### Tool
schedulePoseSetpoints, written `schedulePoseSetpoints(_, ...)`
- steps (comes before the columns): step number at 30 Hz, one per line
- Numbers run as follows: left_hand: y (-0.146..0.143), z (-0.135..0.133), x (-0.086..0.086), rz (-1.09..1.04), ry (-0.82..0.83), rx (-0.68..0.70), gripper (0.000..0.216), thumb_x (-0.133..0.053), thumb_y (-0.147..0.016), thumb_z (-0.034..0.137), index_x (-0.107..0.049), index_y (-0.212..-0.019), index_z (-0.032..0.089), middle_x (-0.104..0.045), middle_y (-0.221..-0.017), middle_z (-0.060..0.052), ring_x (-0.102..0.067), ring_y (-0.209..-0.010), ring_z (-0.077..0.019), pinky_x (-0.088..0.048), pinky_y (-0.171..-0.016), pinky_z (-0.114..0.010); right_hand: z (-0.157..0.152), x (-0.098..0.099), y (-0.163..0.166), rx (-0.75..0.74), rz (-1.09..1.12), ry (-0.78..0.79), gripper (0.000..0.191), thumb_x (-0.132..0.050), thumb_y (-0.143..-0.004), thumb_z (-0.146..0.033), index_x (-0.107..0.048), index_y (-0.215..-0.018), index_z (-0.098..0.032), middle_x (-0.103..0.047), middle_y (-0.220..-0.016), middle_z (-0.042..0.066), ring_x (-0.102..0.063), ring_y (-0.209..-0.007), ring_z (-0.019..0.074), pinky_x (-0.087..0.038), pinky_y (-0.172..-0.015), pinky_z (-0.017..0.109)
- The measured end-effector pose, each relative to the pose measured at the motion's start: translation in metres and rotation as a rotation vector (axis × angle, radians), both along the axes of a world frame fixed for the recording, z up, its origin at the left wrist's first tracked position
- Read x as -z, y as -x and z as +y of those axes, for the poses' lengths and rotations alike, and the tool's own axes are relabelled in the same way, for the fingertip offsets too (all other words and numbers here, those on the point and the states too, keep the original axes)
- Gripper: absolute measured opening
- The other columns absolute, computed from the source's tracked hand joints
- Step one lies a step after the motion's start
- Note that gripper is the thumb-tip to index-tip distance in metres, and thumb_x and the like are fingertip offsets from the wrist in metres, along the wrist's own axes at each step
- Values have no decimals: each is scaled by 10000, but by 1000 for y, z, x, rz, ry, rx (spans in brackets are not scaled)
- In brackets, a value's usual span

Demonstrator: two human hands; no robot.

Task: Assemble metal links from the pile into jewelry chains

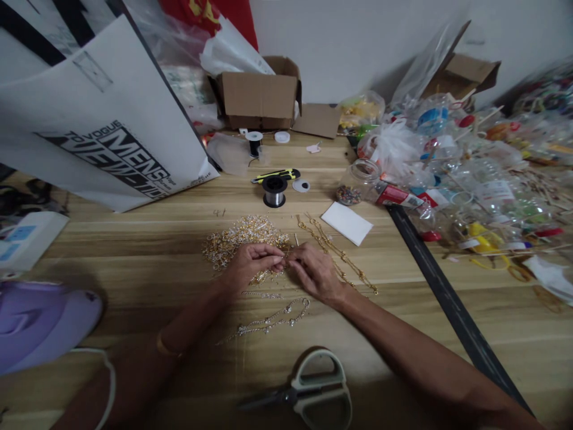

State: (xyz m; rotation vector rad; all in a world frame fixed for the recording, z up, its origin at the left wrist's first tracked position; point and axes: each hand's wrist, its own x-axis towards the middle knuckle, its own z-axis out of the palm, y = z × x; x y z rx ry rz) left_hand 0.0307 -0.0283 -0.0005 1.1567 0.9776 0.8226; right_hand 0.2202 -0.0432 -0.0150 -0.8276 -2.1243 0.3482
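Note:
My left hand (259, 261) and my right hand (313, 270) meet at the middle of the table, fingertips pinched close together. Something thin and gold-coloured shows between them, too small to name. Behind and under my left hand lies a heap of small gold and silver jewellery pieces (228, 239). A gold chain (333, 248) stretches along the far side of my right hand. Nearer to me is a silver chain with small charms (273, 322), with a short silver chain piece (262, 295) above it. Scissors (320, 388) lie closest to me, pointing left.
Beyond my hands stand a wire spool (274, 192), a yellow-black utility knife (275, 175), a jar of beads (353, 182) and a white pad (347, 223). A shopping bag (102, 119) and purple iron (45, 322) are left. Plastic bottles (492, 191) crowd the right; a cardboard box (259, 95) stands behind.

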Motion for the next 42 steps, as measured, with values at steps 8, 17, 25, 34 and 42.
schedulePoseSetpoints(8,-1,0,-2,39,-30,-6,176,-712,-666,261,-687,-769,121,-714,-659,-37,-651,-612,-146,-525,-623,-254,0,-2,0,-1,-4,10,93,-443,-917,-173,-531,-942,-183,-617,-855,62,-572,-764,151,-461,-672,273)
schedulePoseSetpoints(17,0,-1,-3,63,-54,-6,158,-708,-668,236,-691,-775,121,-708,-663,-28,-648,-632,-139,-517,-645,-243,0,2,0,-8,-7,6,91,-456,-912,-161,-531,-961,-177,-611,-874,65,-569,-784,149,-466,-675,268)
schedulePoseSetpoints(25,0,-2,-1,73,-93,15,152,-699,-685,240,-694,-788,128,-711,-690,-32,-651,-660,-141,-504,-652,-237,1,1,0,-3,-12,18,90,-455,-914,-172,-537,-950,-179,-612,-862,67,-574,-780,153,-470,-678,273)
schedulePoseSetpoints(34,0,-2,-2,99,-106,-2,135,-696,-678,219,-701,-781,132,-714,-715,-31,-642,-668,-135,-495,-651,-228,1,0,0,-21,-3,24,99,-451,-919,-181,-543,-955,-183,-621,-867,61,-576,-779,147,-471,-683,271)
schedulePoseSetpoints(42,0,-2,-1,156,-167,3,150,-690,-690,244,-701,-787,131,-717,-752,-45,-640,-684,-147,-485,-645,-233,1,0,1,-14,-3,36,80,-483,-915,-209,-547,-951,-177,-639,-840,56,-584,-747,143,-472,-665,262)
